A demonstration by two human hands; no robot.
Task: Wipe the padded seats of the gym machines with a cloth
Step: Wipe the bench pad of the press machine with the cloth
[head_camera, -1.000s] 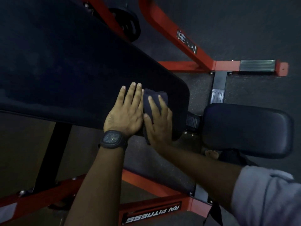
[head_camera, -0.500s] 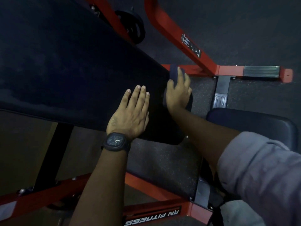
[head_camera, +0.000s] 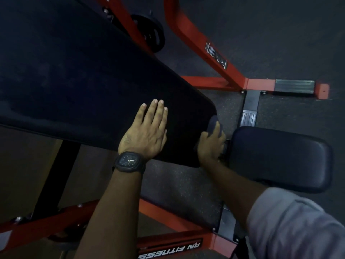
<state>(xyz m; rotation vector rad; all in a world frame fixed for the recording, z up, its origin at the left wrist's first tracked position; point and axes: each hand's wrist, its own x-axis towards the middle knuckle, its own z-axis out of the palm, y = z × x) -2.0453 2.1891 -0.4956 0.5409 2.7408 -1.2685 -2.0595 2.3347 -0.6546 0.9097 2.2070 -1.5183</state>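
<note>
A long black padded bench back (head_camera: 78, 77) slants across the left half of the view. My left hand (head_camera: 144, 132), with a dark watch on the wrist, lies flat on its lower end with straight fingers. My right hand (head_camera: 211, 144) holds a dark cloth (head_camera: 212, 124) against the pad's rounded end edge, fingers curled round it. A smaller black padded seat (head_camera: 280, 159) sits just right of that hand, separated by a narrow gap.
The red steel frame (head_camera: 201, 53) of the machine runs behind the pads, with a red base bar (head_camera: 177, 240) lettered in white near me. A black weight plate (head_camera: 151, 34) sits at the top. Dark rubber floor (head_camera: 280, 30) surrounds the machine.
My right hand has swept the cloth from the pad's top surface to its far corner, then back down along the end edge toward the small seat. My left hand stayed flat in place.
</note>
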